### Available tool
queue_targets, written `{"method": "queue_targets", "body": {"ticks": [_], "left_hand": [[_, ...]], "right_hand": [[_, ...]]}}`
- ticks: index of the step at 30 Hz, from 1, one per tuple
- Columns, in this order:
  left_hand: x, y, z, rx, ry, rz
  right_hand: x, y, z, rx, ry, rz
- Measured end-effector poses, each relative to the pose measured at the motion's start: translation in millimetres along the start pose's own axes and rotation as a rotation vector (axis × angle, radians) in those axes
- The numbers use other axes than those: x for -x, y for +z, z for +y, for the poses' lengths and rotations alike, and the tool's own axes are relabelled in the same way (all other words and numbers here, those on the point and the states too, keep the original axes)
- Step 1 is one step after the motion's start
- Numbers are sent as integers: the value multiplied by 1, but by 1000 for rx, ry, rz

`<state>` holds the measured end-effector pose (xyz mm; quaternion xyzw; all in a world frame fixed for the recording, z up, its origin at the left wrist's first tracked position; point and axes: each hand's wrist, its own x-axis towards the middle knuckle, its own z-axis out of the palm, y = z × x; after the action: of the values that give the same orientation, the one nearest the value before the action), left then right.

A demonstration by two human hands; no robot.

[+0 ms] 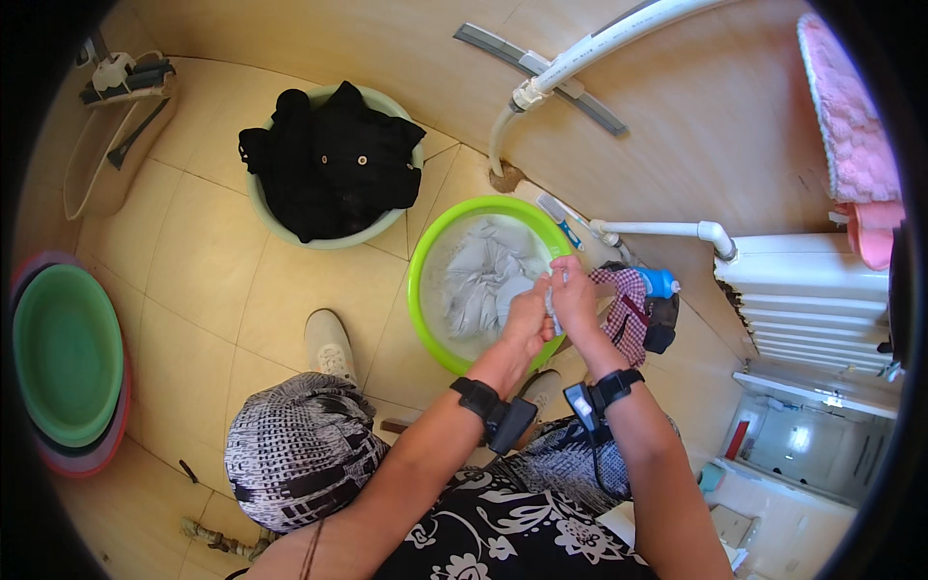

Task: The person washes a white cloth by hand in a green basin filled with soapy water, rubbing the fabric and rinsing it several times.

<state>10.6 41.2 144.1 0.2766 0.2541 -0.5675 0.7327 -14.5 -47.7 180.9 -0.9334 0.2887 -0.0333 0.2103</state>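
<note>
A bright green basin [418,270] stands on the tiled floor in front of me, with cloudy water and a soaked white garment [482,272] bunched inside. My left hand [527,313] and my right hand [575,290] are close together above the basin's right side. Both are closed around a wet, light-coloured part of the cloth [557,304], pinched between them. Most of that part is hidden by my fingers. The rest of the garment lies in the water to the left of my hands.
A pale basin [377,235] heaped with black clothing [341,174] stands at the back left. Beyond the green basin's right rim lie a scrub brush [560,220], a blue bottle [657,283] and checked cloth [629,312]. Stacked basins [69,355] lean at left; a white radiator [805,290] is at right.
</note>
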Motion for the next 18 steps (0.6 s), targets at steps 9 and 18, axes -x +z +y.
{"method": "queue_targets", "body": {"ticks": [9, 18], "left_hand": [[-14, 0, -23, -21, -67, -2], [-12, 1, -15, 13, 3, 59]], "right_hand": [[-4, -3, 8, 26, 55, -13], [-11, -6, -3, 45, 48, -12]]}}
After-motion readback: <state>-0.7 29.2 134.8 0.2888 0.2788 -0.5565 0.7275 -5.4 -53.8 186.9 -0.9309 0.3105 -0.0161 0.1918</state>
